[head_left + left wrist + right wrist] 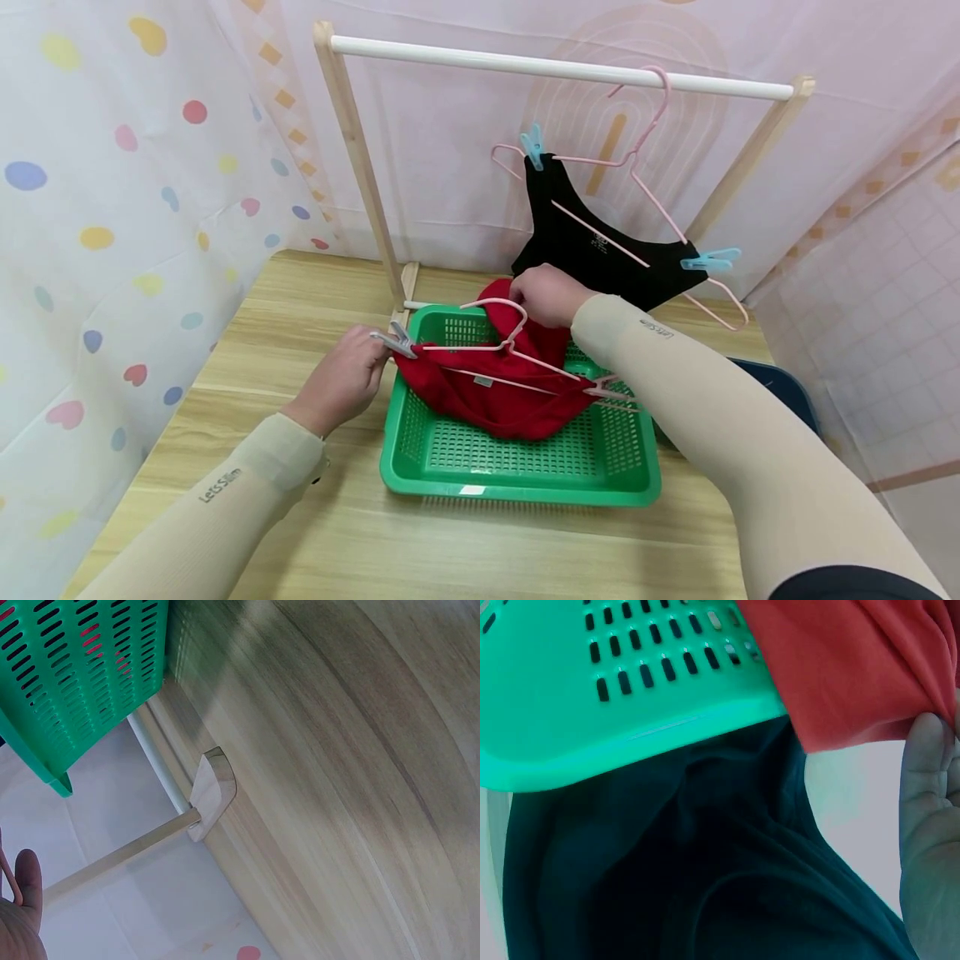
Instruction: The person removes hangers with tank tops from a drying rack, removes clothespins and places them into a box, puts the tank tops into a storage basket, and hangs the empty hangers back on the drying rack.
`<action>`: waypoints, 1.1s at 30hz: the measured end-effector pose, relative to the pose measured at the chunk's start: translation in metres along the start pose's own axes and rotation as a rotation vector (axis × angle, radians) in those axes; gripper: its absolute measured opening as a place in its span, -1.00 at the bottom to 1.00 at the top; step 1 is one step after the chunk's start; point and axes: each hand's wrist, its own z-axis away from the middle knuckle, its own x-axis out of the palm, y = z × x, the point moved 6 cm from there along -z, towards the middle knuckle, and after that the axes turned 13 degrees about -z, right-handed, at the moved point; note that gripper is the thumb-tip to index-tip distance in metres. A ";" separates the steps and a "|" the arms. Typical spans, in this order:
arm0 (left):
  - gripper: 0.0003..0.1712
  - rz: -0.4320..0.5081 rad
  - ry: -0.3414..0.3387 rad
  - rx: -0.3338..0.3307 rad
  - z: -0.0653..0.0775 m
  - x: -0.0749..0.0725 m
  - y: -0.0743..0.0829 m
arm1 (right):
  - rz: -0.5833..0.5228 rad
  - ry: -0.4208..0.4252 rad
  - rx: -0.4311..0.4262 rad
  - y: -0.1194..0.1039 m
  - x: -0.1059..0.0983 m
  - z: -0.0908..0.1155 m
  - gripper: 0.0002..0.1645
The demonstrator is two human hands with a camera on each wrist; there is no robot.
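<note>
A red garment (pixel 495 408) with a small white label lies over the basket on a pink hanger (pixel 512 340). A grey clothespin (pixel 395 342) clips its left end and a pale pink clothespin (pixel 611 388) its right. My left hand (pixel 341 379) is at the hanger's left end, beside the grey clothespin; in the left wrist view, the hanger's pink bar shows against its fingers. Higher up, my right hand (pixel 551 293) pinches the red cloth (pixel 870 667) between thumb and fingers and holds part of it out past the basket's rim.
The green perforated basket (pixel 517 492) stands on a wooden table (pixel 322 517). Behind it rises a rack with a white rail (pixel 525 62), where a black top (pixel 600 233) hangs on another pink hanger with blue clothespins (pixel 710 260). A dark blue container (pixel 780 387) sits at the right.
</note>
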 end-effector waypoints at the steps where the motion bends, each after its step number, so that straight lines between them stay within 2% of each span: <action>1: -0.87 0.000 -0.004 -0.003 0.000 0.000 0.000 | -0.003 0.001 0.000 0.000 -0.002 0.002 -0.80; 14: -0.85 -0.002 -0.036 -0.019 -0.003 0.001 -0.001 | -0.022 -0.039 -0.046 -0.016 -0.011 0.034 -0.85; 22: -0.85 0.005 -0.063 -0.030 -0.004 0.001 -0.001 | -0.045 -0.109 -0.049 -0.021 -0.008 0.048 -0.94; 27: -0.86 0.006 -0.056 -0.021 -0.004 0.000 0.000 | -0.060 -0.163 -0.036 -0.022 -0.005 0.053 -0.94; 33: -0.86 0.009 -0.065 -0.030 -0.003 0.000 0.000 | -0.130 -0.232 -0.017 -0.021 0.002 0.056 -0.95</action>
